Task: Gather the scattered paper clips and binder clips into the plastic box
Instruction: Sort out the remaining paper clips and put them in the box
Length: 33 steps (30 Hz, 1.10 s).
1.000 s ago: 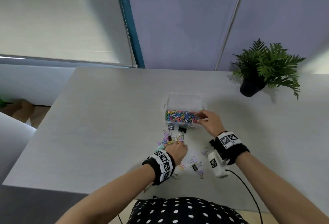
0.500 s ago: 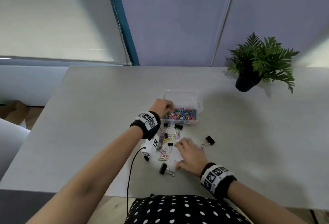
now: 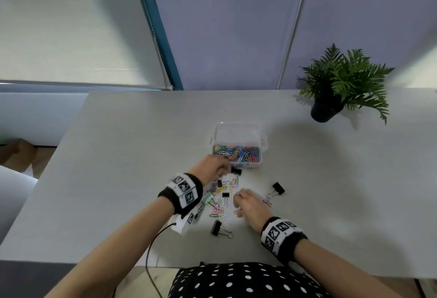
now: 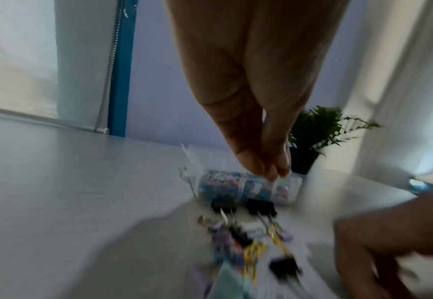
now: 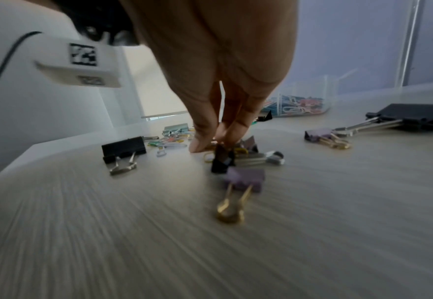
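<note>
The clear plastic box (image 3: 264,142) holds a heap of coloured paper clips (image 3: 236,152). My left hand (image 3: 224,171) hovers at the box's front left corner; its straight fingers (image 4: 251,161) point down together with nothing seen between them. Scattered paper clips (image 3: 218,199) and binder clips lie between my hands. My right hand (image 3: 237,203) reaches down onto this pile, and its thumb and fingertips (image 5: 200,144) pinch at a yellow paper clip (image 5: 207,157) beside a small black binder clip (image 5: 222,159). Further black binder clips (image 3: 236,171) (image 3: 277,187) (image 3: 216,228) lie around.
A potted plant (image 3: 340,89) stands at the back right of the grey table (image 3: 118,155). Purple binder clips (image 5: 246,179) (image 5: 320,134) and a mint one (image 3: 207,198) lie near my hands. A cable (image 3: 151,245) hangs from the left wrist over the table's front edge.
My left hand has drawn back from over the box to its front left corner. My right hand has stayed on the pile with its fingers pulled closer together.
</note>
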Tool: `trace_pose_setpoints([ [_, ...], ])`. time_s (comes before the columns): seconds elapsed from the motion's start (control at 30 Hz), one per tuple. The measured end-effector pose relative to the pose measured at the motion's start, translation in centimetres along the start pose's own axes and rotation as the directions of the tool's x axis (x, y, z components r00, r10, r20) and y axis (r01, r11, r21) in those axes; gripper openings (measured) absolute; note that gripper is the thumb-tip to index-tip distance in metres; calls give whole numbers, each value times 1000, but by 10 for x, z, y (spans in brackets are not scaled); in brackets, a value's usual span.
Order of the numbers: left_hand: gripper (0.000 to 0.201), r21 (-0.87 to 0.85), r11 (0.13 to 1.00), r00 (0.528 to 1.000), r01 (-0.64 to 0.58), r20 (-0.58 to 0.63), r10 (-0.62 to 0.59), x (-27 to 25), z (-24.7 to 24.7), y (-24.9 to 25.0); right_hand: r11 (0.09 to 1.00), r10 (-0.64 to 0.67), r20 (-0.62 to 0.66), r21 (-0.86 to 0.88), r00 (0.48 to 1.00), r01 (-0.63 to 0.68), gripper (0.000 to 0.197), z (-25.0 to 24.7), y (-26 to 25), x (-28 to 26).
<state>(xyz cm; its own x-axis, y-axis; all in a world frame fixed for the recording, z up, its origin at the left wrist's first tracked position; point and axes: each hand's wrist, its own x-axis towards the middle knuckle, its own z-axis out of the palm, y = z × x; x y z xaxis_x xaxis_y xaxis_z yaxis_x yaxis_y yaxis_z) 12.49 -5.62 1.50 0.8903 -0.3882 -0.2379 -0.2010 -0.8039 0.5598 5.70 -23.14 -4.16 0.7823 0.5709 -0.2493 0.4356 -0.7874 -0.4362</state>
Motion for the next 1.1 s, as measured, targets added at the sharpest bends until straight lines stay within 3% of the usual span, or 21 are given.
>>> trace_pose_setpoints([
  [0.07, 18, 53, 998, 993, 22, 110, -28, -27, 14, -5, 1000, -3, 12, -18, 1000, 4, 13, 0, 0, -1],
  [0.13, 19, 86, 995, 988, 51, 144, -63, -53, 26, -11, 1000, -4, 35, -23, 999, 5, 12, 1, 0, 0],
  [0.3, 18, 184, 980, 990, 80, 104, -100, -90, 56, -20, 999, -31, 78, -19, 997, 32, 6, 0, 0, 3],
  [0.47, 28, 198, 977, 995, 84, 26, -91, -86, 71, -15, 994, -32, 73, 104, 997, 24, 15, 2, -11, 4],
  [0.63, 25, 254, 966, 998, 56, 13, -61, -79, 77, -9, 1000, -3, 91, -16, 996, 5, 34, 2, -24, 8],
  [0.9, 28, 358, 933, 993, 46, 88, -83, -82, 74, -4, 996, -37, 92, -75, 995, 44, 20, 3, -27, 3],
  [1.1, 18, 267, 963, 987, 40, 138, -80, -77, 71, -11, 983, -88, 122, -147, 989, 106, 21, -1, -27, 4],
])
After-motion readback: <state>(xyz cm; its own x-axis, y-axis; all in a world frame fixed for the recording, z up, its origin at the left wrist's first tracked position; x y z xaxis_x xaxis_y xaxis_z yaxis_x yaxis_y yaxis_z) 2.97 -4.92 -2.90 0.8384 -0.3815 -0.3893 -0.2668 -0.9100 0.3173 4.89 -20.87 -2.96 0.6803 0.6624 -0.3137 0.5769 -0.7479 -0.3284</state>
